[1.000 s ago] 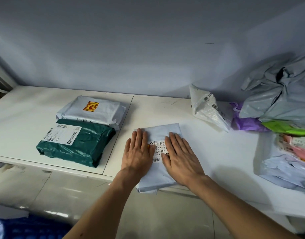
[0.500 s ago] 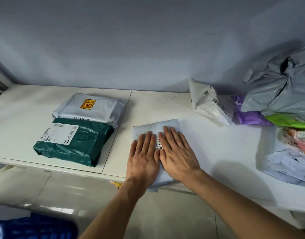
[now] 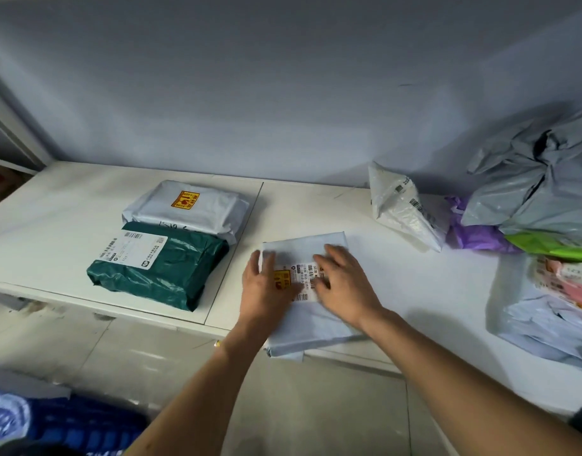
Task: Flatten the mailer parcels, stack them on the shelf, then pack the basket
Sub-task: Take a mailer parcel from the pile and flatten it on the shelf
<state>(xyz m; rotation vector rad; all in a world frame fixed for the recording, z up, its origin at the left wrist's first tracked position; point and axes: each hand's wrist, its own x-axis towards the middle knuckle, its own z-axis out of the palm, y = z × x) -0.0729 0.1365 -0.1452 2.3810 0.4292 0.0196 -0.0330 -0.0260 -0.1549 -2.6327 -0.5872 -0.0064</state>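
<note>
Flat hands (image 3: 316, 284) on smooth blue-grey mailer (image 3: 311, 327)

Both bare forearms reach forward from the lower edge of the view, converging toward the middle. The left hand (image 3: 265, 287) lies palm down, fingers spread and slightly blurred. The right hand (image 3: 344, 284) lies flat beside it, fingers pointing up and left; neither hand's grip is closed on anything

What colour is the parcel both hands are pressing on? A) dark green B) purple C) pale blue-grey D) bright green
C: the left hand and right hand lie flat on the pale blue-grey mailer parcel, either side of its barcode label.
</note>
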